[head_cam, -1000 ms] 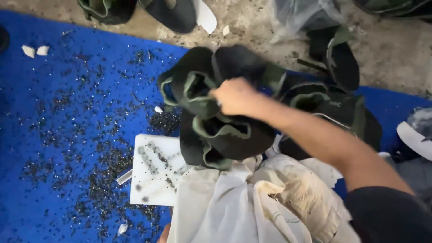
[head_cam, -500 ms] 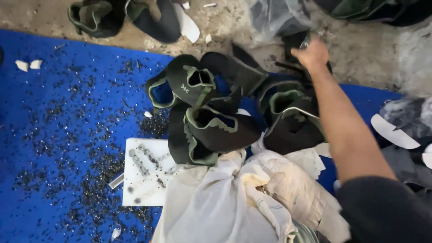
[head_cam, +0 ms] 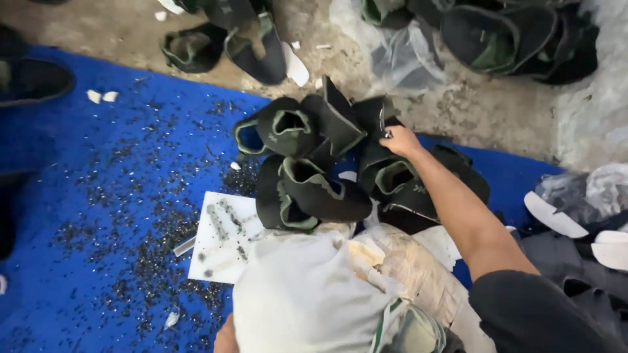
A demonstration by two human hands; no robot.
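A heap of black shoe uppers [head_cam: 327, 163] with green-edged collars lies on the blue mat [head_cam: 98, 196], soft and folded, several collapsed over one another. The right hand [head_cam: 400, 140] rests on the far side of this heap, fingers closed around the black edge of one upper [head_cam: 379, 124] that stands up from the pile. Just nearer the person, a white rectangular board [head_cam: 219, 245] lies flat on the mat, carrying small dark fragments; the mat around it is sprinkled with the same dark chips and a few white scraps. Past the mat's far edge the ground is bare, gritty concrete [head_cam: 484, 104], where more black and green uppers [head_cam: 229, 42] and crumpled clear plastic [head_cam: 405, 59] lie. A pale cloth [head_cam: 301, 294] covers the person's lap in the foreground. The right arm extends forward from a dark sleeve [head_cam: 536, 314], forearm bare and nearly straight. Only a sliver of the left hand [head_cam: 226, 336] shows at the bottom edge beside the cloth; whether it is wide or closed cannot be told.
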